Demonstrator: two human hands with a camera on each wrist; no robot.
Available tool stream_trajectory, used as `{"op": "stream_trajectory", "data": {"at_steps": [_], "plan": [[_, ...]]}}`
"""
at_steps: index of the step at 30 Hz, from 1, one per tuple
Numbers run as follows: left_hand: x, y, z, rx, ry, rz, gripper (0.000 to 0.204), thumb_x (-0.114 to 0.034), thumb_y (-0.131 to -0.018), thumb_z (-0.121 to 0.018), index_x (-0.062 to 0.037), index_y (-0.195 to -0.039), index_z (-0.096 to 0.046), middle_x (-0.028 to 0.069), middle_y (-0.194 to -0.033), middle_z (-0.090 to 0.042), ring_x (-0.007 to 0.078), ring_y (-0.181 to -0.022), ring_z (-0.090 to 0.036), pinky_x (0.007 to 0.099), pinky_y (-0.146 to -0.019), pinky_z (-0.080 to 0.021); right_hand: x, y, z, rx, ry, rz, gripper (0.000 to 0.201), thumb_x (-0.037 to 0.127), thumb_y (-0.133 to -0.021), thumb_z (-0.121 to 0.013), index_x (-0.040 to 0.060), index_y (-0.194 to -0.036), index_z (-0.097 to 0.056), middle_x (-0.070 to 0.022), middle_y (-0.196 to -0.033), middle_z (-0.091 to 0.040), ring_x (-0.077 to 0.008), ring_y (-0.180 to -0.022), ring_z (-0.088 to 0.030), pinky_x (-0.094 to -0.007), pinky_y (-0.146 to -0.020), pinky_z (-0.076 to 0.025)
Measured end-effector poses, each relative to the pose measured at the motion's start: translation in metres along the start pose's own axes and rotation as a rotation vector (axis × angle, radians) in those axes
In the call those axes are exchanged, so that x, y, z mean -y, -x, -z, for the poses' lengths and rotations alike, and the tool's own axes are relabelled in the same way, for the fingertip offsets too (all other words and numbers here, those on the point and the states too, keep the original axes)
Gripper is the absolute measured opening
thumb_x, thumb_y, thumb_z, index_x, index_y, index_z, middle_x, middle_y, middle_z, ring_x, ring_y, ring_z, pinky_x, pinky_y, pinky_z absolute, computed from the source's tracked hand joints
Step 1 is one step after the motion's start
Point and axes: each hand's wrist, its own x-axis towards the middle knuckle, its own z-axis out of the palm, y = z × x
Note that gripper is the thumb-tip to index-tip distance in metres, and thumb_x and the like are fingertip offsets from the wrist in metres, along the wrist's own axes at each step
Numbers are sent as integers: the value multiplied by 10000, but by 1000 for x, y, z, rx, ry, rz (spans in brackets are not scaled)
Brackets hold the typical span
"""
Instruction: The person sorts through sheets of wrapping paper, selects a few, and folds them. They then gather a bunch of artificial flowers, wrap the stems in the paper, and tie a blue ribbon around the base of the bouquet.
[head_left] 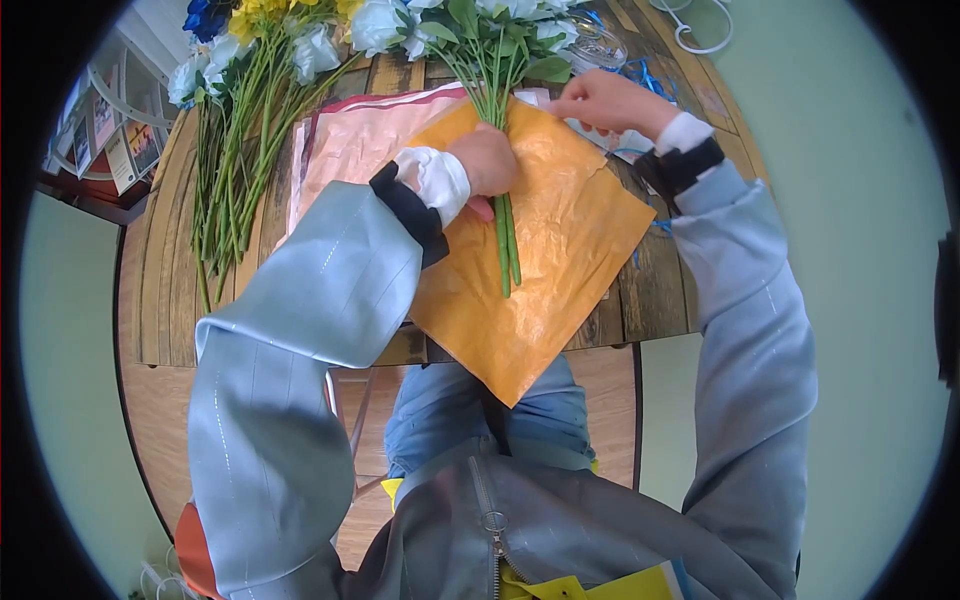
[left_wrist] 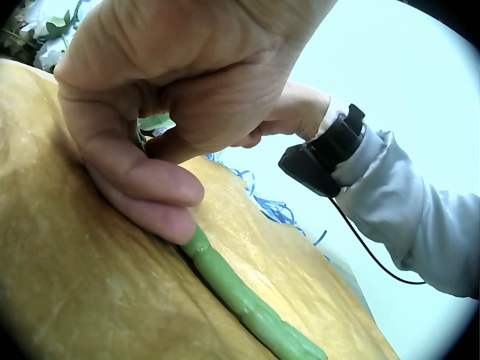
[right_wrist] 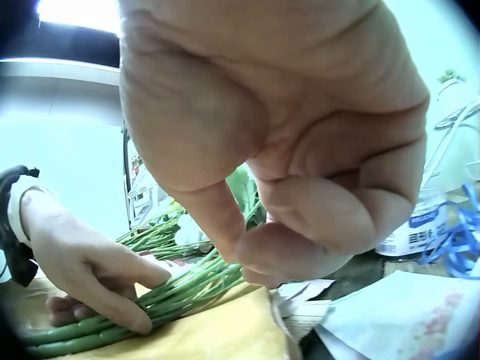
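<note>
Orange wrapping paper (head_left: 570, 230) lies diagonally, its lower corner over the table's front edge. On it my left hand (head_left: 487, 160) grips a bundle of green stems (head_left: 507, 240) under white flowers (head_left: 378, 25). In the left wrist view, the curled fingers of the left hand (left_wrist: 165, 90) are around a thick stem (left_wrist: 240, 296). At the paper's upper right edge is my right hand (head_left: 615, 100); the right wrist view shows the right hand (right_wrist: 277, 127) with thumb and index finger pinched together by the paper (right_wrist: 225, 322). The pinched edge itself is mostly hidden.
Yellow, blue and white flowers with long stems (head_left: 235, 170) lie at the left of the wooden table (head_left: 160, 290). Pink paper (head_left: 350, 150) is beneath the orange sheet. Blue ribbon (right_wrist: 457, 232) and a labelled container (right_wrist: 416, 229) are at the right.
</note>
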Motion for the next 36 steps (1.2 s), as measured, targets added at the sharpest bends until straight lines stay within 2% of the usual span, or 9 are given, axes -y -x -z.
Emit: {"op": "stream_trajectory", "data": {"at_steps": [11,13,17,19,23,25,27,34,36], "plan": [[0,-3,0,-9,-21,15,413,-87,-811,-535,149,-1095,-350,220,-826,-649,278,-553,-663,346,-475,-542,-34,22,-18,35,-106,11,333,329,-798,-622,29,-942,-629,-23,-675,-578,-124,-592,-550,-246,-553,-450],[1,-3,-1,-31,-66,-21,404,-105,-819,-527,147,-1089,-362,208,-848,-649,280,-555,-663,345,-462,-539,-29,23,-24,-373,104,273,306,306,-779,-631,65,-967,-626,-47,-664,-579,-181,-613,-567,-301,-593,-466],[1,-2,-2,-51,-81,-23,404,-126,-825,-523,145,-1087,-377,190,-860,-652,268,-572,-668,328,-457,-538,-6,16,-37,-632,301,351,300,290,-762,-634,102,-996,-621,-93,-695,-593,-245,-672,-588,-345,-644,-468],[1,0,-2,-62,-68,-25,400,-181,-876,-475,152,-1075,-378,242,-870,-622,293,-587,-662,335,-464,-559,17,19,-39,-280,192,270,313,278,-785,-600,82,-1029,-603,-161,-988,-638,-346,-943,-585,-405,-845,-457],[2,5,-1,-41,46,-27,411,-180,-878,-486,143,-1098,-361,228,-875,-614,291,-579,-661,330,-446,-562,22,3,-58,-58,153,263,346,266,-793,-584,45,-1059,-575,-197,-1013,-625,-356,-990,-575,-415,-862,-447],[2,3,-1,-24,33,-34,435,-181,-878,-498,136,-1130,-339,221,-888,-602,292,-571,-660,329,-429,-562,22,0,-62,-25,164,244,386,262,-797,-577,40,-1111,-538,-210,-997,-624,-358,-982,-579,-414,-855,-448],[1,1,-1,-17,42,-3,437,-181,-877,-499,137,-1134,-343,225,-893,-602,292,-572,-660,330,-430,-563,19,-1,-62,-30,91,272,352,180,-812,-532,25,-1124,-481,-148,-709,-621,-310,-683,-621,-387,-638,-473],[-4,6,2,-30,45,23,480,-123,-835,-520,113,-1217,-352,201,-991,-613,265,-580,-671,325,-469,-554,29,-1,-62,-31,141,228,353,114,-806,-492,25,-1146,-464,-170,-720,-628,-308,-651,-635,-393,-627,-486],[-3,8,2,-47,34,-20,433,-139,-854,-504,124,-1170,-370,211,-909,-615,277,-561,-664,327,-451,-556,33,5,-56,51,103,130,395,256,-833,-526,11,-1139,-480,-194,-907,-637,-312,-785,-640,-383,-720,-497]]}}
